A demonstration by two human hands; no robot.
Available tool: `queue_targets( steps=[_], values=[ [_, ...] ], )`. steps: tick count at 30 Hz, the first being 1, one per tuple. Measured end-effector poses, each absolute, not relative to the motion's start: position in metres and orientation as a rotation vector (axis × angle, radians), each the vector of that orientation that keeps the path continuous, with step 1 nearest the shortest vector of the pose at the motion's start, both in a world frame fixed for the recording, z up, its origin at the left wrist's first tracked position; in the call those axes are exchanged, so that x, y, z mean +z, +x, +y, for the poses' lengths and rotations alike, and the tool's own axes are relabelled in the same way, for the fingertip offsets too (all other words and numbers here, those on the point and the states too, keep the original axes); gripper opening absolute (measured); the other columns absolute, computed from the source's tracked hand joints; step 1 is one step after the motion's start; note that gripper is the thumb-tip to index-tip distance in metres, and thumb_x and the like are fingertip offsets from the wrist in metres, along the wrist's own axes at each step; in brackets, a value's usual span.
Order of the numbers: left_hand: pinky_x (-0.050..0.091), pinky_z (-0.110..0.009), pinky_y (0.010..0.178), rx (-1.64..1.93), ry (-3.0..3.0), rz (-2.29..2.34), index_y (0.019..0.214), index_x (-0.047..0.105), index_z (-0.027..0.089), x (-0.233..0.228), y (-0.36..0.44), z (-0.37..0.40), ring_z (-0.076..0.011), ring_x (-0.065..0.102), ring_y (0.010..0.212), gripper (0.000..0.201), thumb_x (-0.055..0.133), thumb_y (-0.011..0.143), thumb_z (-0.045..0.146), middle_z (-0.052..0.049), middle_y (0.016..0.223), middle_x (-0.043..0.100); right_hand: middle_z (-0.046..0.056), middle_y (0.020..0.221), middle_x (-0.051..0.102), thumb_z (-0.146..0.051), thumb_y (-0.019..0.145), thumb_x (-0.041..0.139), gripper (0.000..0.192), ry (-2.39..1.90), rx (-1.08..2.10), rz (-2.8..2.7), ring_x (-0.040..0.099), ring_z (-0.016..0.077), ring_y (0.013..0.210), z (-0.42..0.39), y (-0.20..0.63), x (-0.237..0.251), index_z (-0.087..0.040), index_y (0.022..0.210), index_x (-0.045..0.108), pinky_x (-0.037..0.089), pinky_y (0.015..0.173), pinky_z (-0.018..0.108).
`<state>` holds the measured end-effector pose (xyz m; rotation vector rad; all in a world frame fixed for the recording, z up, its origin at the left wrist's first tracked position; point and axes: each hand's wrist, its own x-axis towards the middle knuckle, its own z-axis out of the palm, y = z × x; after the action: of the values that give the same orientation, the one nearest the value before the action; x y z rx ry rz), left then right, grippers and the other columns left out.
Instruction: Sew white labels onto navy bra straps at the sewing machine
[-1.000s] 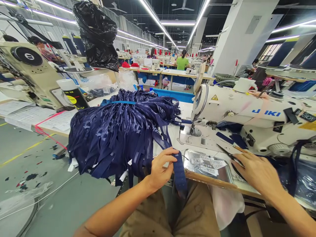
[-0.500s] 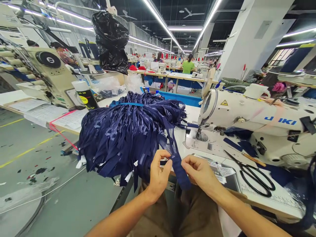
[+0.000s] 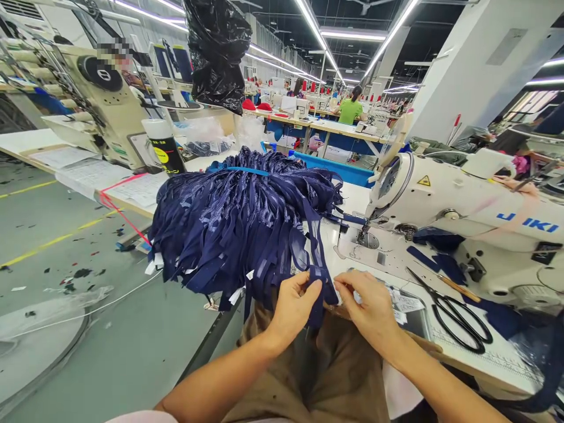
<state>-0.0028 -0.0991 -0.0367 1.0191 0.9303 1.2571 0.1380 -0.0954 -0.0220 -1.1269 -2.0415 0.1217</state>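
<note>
Both hands pinch one navy strip [image 3: 318, 276] at the table edge, left hand [image 3: 293, 308] touching its left side, right hand [image 3: 372, 311] its right; its long axis runs up-left into the pile [image 3: 238, 223] beside the sewing machine [image 3: 462, 217].

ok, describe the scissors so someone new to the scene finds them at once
Start at the white JUKI sewing machine on the right of the table. Just in front of its base, right of the person's right hand, lie the scissors. They are the only tool there: black looped handles toward the table edge, blades pointing back-left at the needle, unlike the soft navy scraps around them.
</note>
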Motion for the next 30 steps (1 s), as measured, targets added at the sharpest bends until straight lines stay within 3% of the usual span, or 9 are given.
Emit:
queue_targets(
  steps=[10,15,19,24,30],
  values=[
    [0.040,-0.023,0.065,1.214,1.058,0.930,0.072,0.059,0.012,-0.031,-0.003,-0.102,-0.0118,0.047,0.065,0.020,0.052,0.074,0.030,0.000,0.066,0.055,0.001,0.062,0.056,-0.005,0.083,0.043,0.015,-0.932,-0.319,-2.264,0.044,0.0111,0.054,-0.090,0.136,-0.010,-0.013,0.076,0.052,0.031,0.062,0.029],
    [0.030,-0.021,0.052,1.215,1.288,1.029,0.055,0.042,0.014,-0.034,-0.004,-0.100,-0.0082,0.032,0.054,0.028,0.049,0.076,0.032,0.003,0.055,0.036,0.000,0.054,0.046,-0.003,0.082,0.038,0.024,-0.917,-0.645,-2.396,0.037,0.0124,0.050,-0.095,0.132,-0.006,-0.015,0.066,0.050,0.028,0.061,0.029],
    [0.023,-0.021,0.049,1.226,1.512,1.092,0.053,0.031,0.017,-0.037,-0.005,-0.098,-0.0085,0.024,0.055,0.031,0.045,0.078,0.028,0.004,0.056,0.026,0.001,0.053,0.044,-0.002,0.080,0.036,0.026,-0.845,-0.924,-2.503,0.035,0.0142,0.050,-0.095,0.128,-0.001,-0.016,0.062,0.049,0.028,0.062,0.031],
    [0.026,-0.021,0.052,1.160,1.510,1.039,0.053,0.034,0.017,-0.032,-0.007,-0.100,-0.0087,0.029,0.055,0.031,0.046,0.078,0.031,0.003,0.055,0.031,-0.001,0.053,0.043,-0.006,0.080,0.037,0.026,-0.942,-0.700,-2.375,0.032,0.0127,0.049,-0.067,0.152,0.005,-0.019,0.058,0.043,0.028,0.058,0.028],
    [0.039,-0.024,0.067,1.120,1.161,0.860,0.073,0.057,0.012,-0.035,-0.007,-0.098,-0.0131,0.047,0.068,0.026,0.052,0.076,0.037,-0.001,0.068,0.053,-0.002,0.057,0.049,-0.011,0.081,0.045,0.013,-1.139,-0.102,-2.224,0.040,0.0119,0.056,-0.067,0.168,-0.003,-0.019,0.070,0.048,0.032,0.057,0.024]
  ],
)
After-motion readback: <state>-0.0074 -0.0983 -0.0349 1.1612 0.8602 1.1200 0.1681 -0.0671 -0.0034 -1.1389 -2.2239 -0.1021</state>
